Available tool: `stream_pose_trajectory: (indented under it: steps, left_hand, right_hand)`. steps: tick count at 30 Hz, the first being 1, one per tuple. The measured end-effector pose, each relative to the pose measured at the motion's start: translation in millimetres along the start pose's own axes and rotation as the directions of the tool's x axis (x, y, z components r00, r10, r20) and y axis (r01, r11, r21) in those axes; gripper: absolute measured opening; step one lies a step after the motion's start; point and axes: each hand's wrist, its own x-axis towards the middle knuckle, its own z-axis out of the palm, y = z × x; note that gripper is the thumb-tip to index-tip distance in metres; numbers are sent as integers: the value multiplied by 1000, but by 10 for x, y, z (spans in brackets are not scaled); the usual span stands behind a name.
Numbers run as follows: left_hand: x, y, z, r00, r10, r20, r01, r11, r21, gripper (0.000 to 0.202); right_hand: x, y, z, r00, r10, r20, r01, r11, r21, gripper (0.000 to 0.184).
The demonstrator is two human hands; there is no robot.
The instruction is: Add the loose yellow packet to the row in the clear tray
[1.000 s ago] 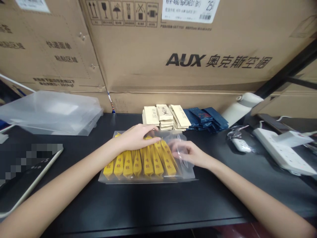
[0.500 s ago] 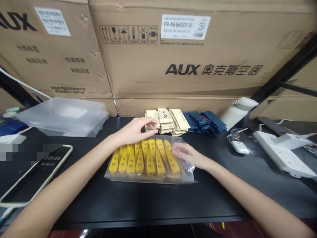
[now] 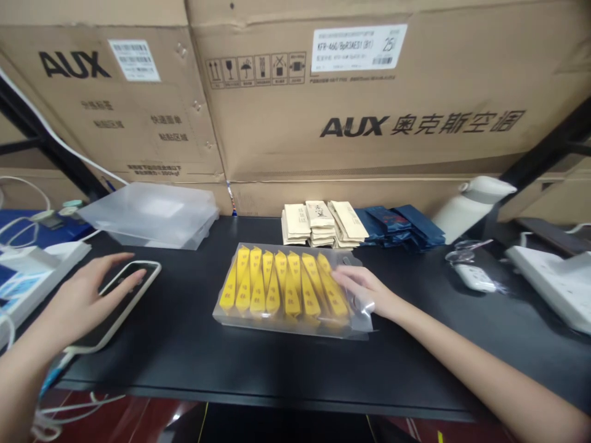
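A clear plastic bag lies flat in the middle of the black table, filled with several yellow sachets side by side. My right hand rests on the bag's right end, fingers spread flat, holding nothing. My left hand is far to the left, over a smartphone with a dark screen; the fingers are apart and the fingertips touch or hover at the phone's near edge.
Behind the bag lie stacks of cream sachets and dark blue sachets. A translucent plastic box sits back left, a white bottle, keys and power strip at the right. Large cardboard boxes wall the back.
My left hand has left the cream sachets behind the bag and swung left to the phone. The right hand stays on the bag. The view has turned left.
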Motion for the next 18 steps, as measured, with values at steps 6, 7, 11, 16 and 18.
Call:
stream_pose_trajectory:
  steps: [6,7,11,16,18]
  left_hand:
    - [-24,-475,192,974,-176,139,165,983,86,78]
    - [-8,-501,205,977,-151,149,133,983,127,79]
    - [65,-530,211,980,-20,197,-31,967,254,82]
    - [98,-473,221,984,-84,160,42,967,251,85]
    - [90,-450,237,985,-107,135,81,980,183,89]
  right_hand:
    - [17,-12,3,995,80,58,-84,993,82,46]
    - [21,-10,3,994,89,65,-95,992,87,46]
    - [28,-9,8,994,95,62,-101,991,93,45]
    - [30,-20,12,993,105,57,-109,991,78,47]
    - [33,-10,7,993,107,55,-110,992,65,47]
